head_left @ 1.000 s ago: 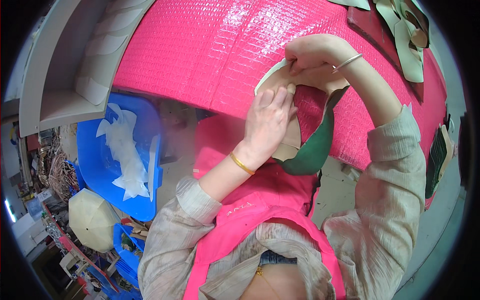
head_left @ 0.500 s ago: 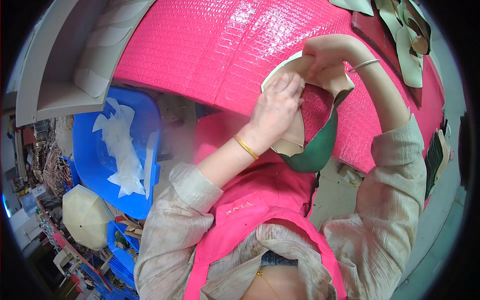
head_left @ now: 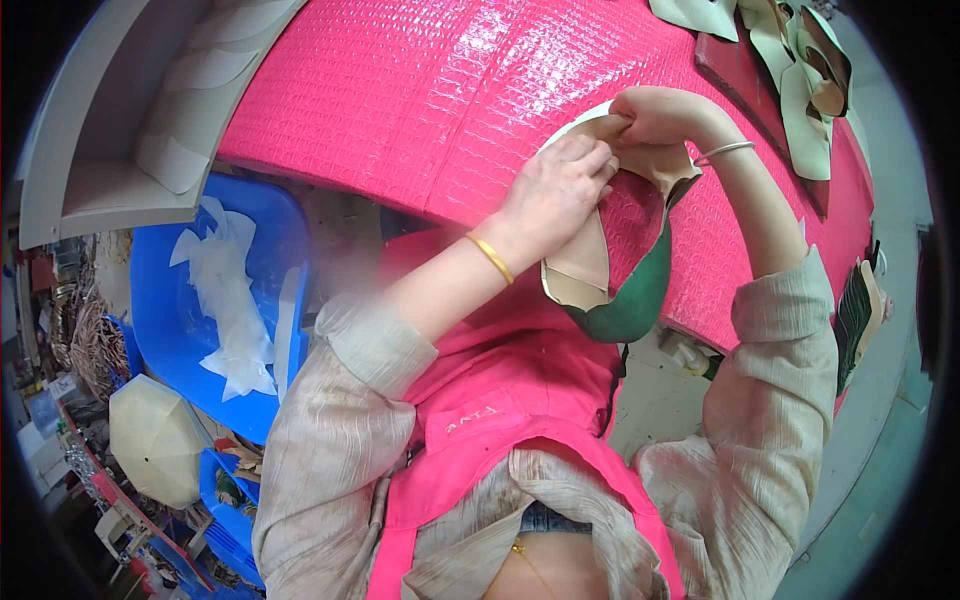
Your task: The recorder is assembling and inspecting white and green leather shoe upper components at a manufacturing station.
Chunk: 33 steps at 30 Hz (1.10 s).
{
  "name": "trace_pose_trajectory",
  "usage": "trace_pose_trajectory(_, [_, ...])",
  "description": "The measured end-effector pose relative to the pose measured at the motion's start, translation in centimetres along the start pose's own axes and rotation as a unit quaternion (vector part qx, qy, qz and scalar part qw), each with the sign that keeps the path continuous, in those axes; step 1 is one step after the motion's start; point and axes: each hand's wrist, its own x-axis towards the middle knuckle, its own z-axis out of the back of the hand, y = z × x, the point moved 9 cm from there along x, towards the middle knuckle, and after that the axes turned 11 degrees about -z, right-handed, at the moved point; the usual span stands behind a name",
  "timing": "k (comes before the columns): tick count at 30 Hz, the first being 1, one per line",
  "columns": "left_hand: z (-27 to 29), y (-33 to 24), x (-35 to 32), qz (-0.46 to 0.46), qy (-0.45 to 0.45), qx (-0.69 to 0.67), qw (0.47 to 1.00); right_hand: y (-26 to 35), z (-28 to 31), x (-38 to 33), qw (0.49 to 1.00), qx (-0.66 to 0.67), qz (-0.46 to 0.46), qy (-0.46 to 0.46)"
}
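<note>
A shoe upper (head_left: 640, 290), green outside with beige lining, is held over the near edge of the pink-covered table. My left hand (head_left: 562, 190), its wrist in a gold bangle, presses closed fingers on the lining along the upper's far left edge. My right hand (head_left: 662, 115), below a silver bangle, curls over the far rim, its fingertips pinching the material close to my left fingers. The upper forms an open loop, with the pink table cover (head_left: 400, 110) showing through it. What lies under my fingers is hidden.
At the left, a blue bin (head_left: 155, 290) holds crumpled white sheets (head_left: 235, 300), beside a grey shelf unit (head_left: 120, 190) with pale cut pieces. More uppers (head_left: 800, 90) lie at the far right corner near a dark red board (head_left: 750, 90). A cream umbrella (head_left: 155, 440) stands lower left.
My left hand has slid slightly up along the edge of the upper, nearer my right fingers. My right hand has shifted a little and its wrist has lowered. The whole view has moved slightly.
</note>
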Motion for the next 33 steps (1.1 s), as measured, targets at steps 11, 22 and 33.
trace_pose_trajectory(11, [-1.7,-4.0,0.3,0.119,0.053,0.121,0.984,0.1,-1.2,-4.5,0.962,0.257,-0.024,0.093])
trace_pose_trajectory(22, [-1.3,-2.0,0.5,0.03,-0.017,-0.017,0.999,-1.5,-0.1,-3.9,0.99,0.077,-0.034,-0.109])
trace_pose_trajectory(33, [-1.3,-2.8,1.5,-0.066,-0.068,0.045,0.994,-3.5,-0.8,-3.9,0.989,0.03,-0.06,-0.133])
